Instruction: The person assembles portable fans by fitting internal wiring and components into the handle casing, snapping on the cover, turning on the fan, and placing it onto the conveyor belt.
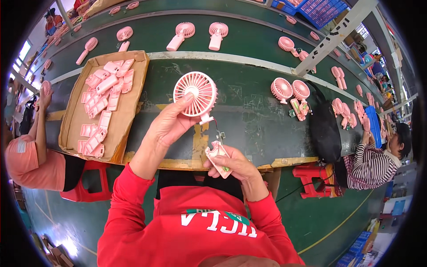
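Note:
My left hand (171, 119) grips a pink fan head (201, 91) by its round cage, thumb on the front grille. From the stub at its base, thin dark wires run down to a small green circuit board (221, 135). My right hand (238, 164) is closed round an opened pink handle shell (218, 155), just above the table's near edge. Something green shows inside the shell's lower end. Left of me, a shallow cardboard tray (143, 80) holds a heap of pink handle shells (106, 84).
Two fan heads (281, 90) with opened handles lie to the right, beside a black bag (324, 129). Beyond a pale rail (231, 58), several pink fans (218, 33) rest on a green belt. A metal post (333, 38) rises at the right. People sit at both sides near red stools (311, 180).

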Demonstrator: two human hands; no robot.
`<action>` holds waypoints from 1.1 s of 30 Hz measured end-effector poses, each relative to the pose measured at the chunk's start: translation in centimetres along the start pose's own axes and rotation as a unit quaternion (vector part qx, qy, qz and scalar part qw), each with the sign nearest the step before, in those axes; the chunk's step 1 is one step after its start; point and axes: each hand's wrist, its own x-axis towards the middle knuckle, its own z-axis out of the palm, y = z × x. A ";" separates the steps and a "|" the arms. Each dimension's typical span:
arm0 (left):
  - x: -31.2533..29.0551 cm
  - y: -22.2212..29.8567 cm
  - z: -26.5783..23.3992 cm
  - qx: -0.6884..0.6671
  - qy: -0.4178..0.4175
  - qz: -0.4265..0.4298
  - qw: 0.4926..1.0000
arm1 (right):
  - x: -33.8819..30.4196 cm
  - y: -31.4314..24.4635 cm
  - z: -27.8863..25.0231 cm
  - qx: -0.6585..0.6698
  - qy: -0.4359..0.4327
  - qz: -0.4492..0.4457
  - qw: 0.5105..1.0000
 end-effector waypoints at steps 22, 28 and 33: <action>-3.6 -5.5 0.2 0.191 0.031 0.045 0.980 | -0.1 2.0 2.0 0.006 0.119 -0.074 0.990; -3.3 -5.7 0.1 0.159 0.046 0.002 0.986 | 0.4 2.1 2.1 -0.063 0.114 -0.144 0.981; -3.0 -5.6 -0.4 0.164 0.046 -0.030 0.985 | 0.8 2.6 1.5 -0.096 0.118 -0.155 0.976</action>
